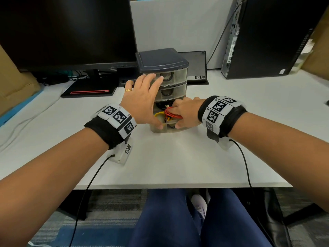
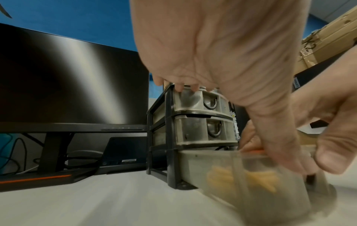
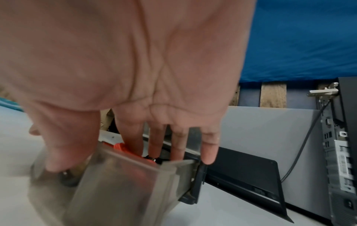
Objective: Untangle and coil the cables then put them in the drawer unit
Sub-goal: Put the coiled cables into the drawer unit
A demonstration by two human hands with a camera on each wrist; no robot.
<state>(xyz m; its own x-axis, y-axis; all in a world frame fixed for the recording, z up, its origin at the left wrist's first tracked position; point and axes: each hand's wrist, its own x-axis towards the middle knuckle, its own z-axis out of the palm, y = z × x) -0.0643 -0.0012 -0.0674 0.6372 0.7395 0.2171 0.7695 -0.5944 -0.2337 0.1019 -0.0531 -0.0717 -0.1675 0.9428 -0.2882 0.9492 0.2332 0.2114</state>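
Note:
A small drawer unit (image 1: pixel 162 59) with a dark blue top and three translucent drawers stands on the white desk. Its bottom drawer (image 1: pixel 160 130) is pulled out toward me and holds a yellow cable (image 1: pixel 158 114) and a red cable (image 1: pixel 171 114). My left hand (image 1: pixel 142 98) spans the unit's front, fingers spread on the top drawer and thumb on the bottom drawer's front edge. My right hand (image 1: pixel 186 113) presses the red cable down with straight fingers (image 3: pixel 133 137), thumb against the drawer front (image 3: pixel 119 183). The upper two drawers are closed, with dark coils showing through.
A black monitor (image 1: pixel 67 29) and its base (image 1: pixel 89 90) stand at the back left. A black PC tower (image 1: pixel 267 36) stands at the back right. A dark flat device (image 1: pixel 195 66) lies behind the unit. Cardboard (image 1: pixel 14 77) sits at the far left.

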